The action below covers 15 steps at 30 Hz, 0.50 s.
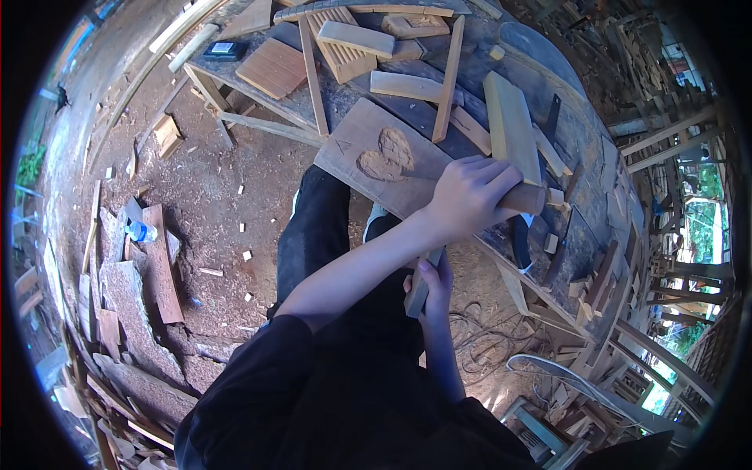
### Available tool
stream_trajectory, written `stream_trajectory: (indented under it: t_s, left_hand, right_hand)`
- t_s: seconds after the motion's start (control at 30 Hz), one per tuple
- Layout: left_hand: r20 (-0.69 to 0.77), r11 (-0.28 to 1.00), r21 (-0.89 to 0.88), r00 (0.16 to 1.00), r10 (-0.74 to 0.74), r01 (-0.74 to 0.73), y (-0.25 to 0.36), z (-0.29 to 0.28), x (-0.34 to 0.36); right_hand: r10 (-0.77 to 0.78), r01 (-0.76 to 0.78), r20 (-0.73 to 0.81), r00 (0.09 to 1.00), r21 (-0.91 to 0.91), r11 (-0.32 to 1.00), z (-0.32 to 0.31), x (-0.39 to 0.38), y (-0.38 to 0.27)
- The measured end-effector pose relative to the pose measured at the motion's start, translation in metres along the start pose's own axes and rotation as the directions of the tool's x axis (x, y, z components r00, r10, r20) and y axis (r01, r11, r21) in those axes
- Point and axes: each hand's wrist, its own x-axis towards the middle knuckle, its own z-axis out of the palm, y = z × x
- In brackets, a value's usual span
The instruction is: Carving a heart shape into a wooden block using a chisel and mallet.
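Observation:
A flat wooden board (pixel 427 149) with a heart-shaped hollow (pixel 385 155) carved into it lies at the bench edge, over my knees. My left hand (pixel 474 196) reaches across from the left, closed round a wooden-handled chisel (pixel 525 198). The thick handle end sticks out to the right of the fist; its thin blade points left toward the hollow. Below that forearm, close to my body, my right hand (pixel 435 286) is wrapped round a squared wooden bar (pixel 419 291). The forearm hides the bar's upper part.
The workbench (pixel 576 227) carries a thick pale block (pixel 513 125), a reddish board (pixel 272 68), a ribbed panel (pixel 345 51) and a small black case (pixel 225 51). Left on the floor lie planks (pixel 162 266) and a plastic bottle (pixel 141 231). Cords (pixel 489 337) coil below the bench.

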Motion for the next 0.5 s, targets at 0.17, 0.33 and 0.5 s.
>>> stream_trajectory:
  t_s: [0.17,0.33,0.5]
  left_hand:
    - [-0.110,0.999,0.047,0.994,-0.002,0.007,-0.014,0.027,0.014]
    - [-0.175,0.992,0.114,0.984,-0.029,0.050,-0.020,0.031,0.023]
    - [-0.260,0.983,0.172,0.965,-0.014,0.060,-0.021,0.029,0.025]
  right_hand:
    - [0.029,-0.018,0.056,0.998,-0.187,0.982,-0.005,-0.004,-0.004]
    - [0.056,-0.045,0.044,0.997,-0.212,0.976,-0.007,-0.007,-0.008]
    - [0.066,-0.053,0.052,0.996,-0.226,0.973,-0.006,-0.005,-0.010]
